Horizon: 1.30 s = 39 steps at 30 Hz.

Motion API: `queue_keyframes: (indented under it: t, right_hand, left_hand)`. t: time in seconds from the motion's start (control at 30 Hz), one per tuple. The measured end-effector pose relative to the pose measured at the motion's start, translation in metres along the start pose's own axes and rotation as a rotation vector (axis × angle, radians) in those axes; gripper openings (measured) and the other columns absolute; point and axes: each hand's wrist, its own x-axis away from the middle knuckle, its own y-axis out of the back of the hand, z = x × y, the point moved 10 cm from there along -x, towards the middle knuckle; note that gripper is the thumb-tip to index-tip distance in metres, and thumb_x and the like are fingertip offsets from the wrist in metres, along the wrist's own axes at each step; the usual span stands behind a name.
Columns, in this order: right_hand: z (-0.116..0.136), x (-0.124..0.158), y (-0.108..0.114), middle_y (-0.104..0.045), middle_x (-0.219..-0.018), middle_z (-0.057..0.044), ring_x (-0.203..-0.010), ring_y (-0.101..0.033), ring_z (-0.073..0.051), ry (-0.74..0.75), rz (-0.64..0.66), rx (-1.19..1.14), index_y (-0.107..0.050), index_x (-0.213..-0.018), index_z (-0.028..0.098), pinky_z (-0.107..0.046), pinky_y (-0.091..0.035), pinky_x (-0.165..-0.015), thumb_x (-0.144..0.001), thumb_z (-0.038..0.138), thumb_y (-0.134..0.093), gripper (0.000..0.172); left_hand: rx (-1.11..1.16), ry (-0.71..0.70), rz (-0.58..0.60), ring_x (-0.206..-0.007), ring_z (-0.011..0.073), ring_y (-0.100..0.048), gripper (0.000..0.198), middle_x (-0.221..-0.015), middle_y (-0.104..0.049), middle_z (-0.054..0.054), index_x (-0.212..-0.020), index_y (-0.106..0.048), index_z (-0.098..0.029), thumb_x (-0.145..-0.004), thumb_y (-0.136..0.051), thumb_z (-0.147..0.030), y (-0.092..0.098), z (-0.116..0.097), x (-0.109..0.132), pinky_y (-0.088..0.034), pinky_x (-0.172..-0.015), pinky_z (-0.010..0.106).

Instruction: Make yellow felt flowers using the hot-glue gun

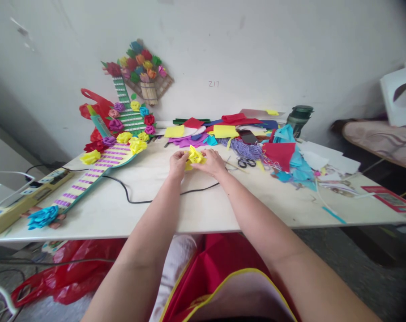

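Both of my hands meet over the middle of the table [203,219], around a yellow paper flower [196,155]. My left hand [178,163] pinches the flower's left side. From the right, the fingers of my right hand [213,163] close on its other side. The crumpled petals show between the hands, while the fingertips partly cover its base. Just right of my right hand lie black-handled scissors [246,163] and a thin stick [234,167]. A black cable [138,202] runs across the tabletop below my wrists.
Paper-flower decorations [98,170] and a power strip [31,199] occupy the left side. Coloured paper sheets [224,131], purple shredded strands [245,149] and a dark green bottle [299,120] stand along the back. Blue and red scraps [279,156] lie to the right.
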Motion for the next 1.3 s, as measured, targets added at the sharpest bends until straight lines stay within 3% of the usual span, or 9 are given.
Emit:
queue_keyframes:
  t: [0.17, 0.73, 1.0, 1.17, 1.3]
  right_hand:
    - [0.005, 0.004, -0.005, -0.064, -0.122, -0.014, -0.116, -0.058, -0.031, -0.022, 0.055, 0.117, -0.064, -0.117, 0.018, -0.041, -0.047, -0.096, -0.070, 0.055, -0.075, 0.060]
    - [0.004, 0.004, -0.003, -0.066, -0.120, -0.012, -0.113, -0.059, -0.028, -0.029, 0.027, 0.153, -0.064, -0.117, 0.018, -0.038, -0.046, -0.093, -0.081, 0.040, -0.064, 0.042]
    - [0.008, 0.007, -0.001, -0.063, -0.127, -0.014, -0.115, -0.058, -0.031, -0.014, -0.006, 0.119, -0.056, -0.131, 0.017, -0.040, -0.044, -0.096, -0.079, 0.042, -0.069, 0.059]
    - [0.006, 0.006, 0.014, -0.064, -0.128, -0.014, -0.117, -0.056, -0.029, 0.021, -0.124, 0.062, -0.062, -0.121, 0.018, -0.040, -0.042, -0.098, -0.088, 0.041, -0.059, 0.041]
    - [0.000, 0.004, 0.015, -0.069, -0.117, -0.010, -0.106, -0.059, -0.026, 0.000, -0.116, 0.050, -0.068, -0.106, 0.019, -0.037, -0.042, -0.094, -0.089, 0.031, -0.057, 0.023]
  left_hand:
    - [-0.006, -0.013, -0.006, -0.054, 0.0121, -0.058, 0.028, -0.058, -0.064, 0.000, -0.065, -0.062, -0.016, -0.052, -0.080, -0.034, -0.001, 0.002, -0.001, -0.044, -0.055, 0.024]
    - [-0.030, -0.001, 0.039, -0.051, 0.0120, -0.055, 0.031, -0.057, -0.061, -0.001, -0.066, -0.060, -0.017, -0.053, -0.079, -0.038, -0.004, 0.005, -0.001, -0.043, -0.052, 0.024]
    - [0.025, 0.013, -0.007, -0.054, 0.0144, -0.060, 0.033, -0.059, -0.062, 0.000, -0.067, -0.058, -0.017, -0.054, -0.081, -0.037, 0.000, 0.006, -0.001, -0.044, -0.053, 0.025]
    - [0.097, 0.032, -0.063, -0.055, 0.0144, -0.060, 0.029, -0.058, -0.062, -0.001, -0.067, -0.058, -0.017, -0.058, -0.080, -0.035, 0.006, 0.007, -0.001, -0.046, -0.057, 0.026]
    - [0.123, 0.048, -0.076, -0.059, 0.0164, -0.064, 0.026, -0.060, -0.064, 0.000, -0.068, -0.058, -0.017, -0.061, -0.078, -0.032, 0.008, 0.006, 0.000, -0.049, -0.062, 0.028]
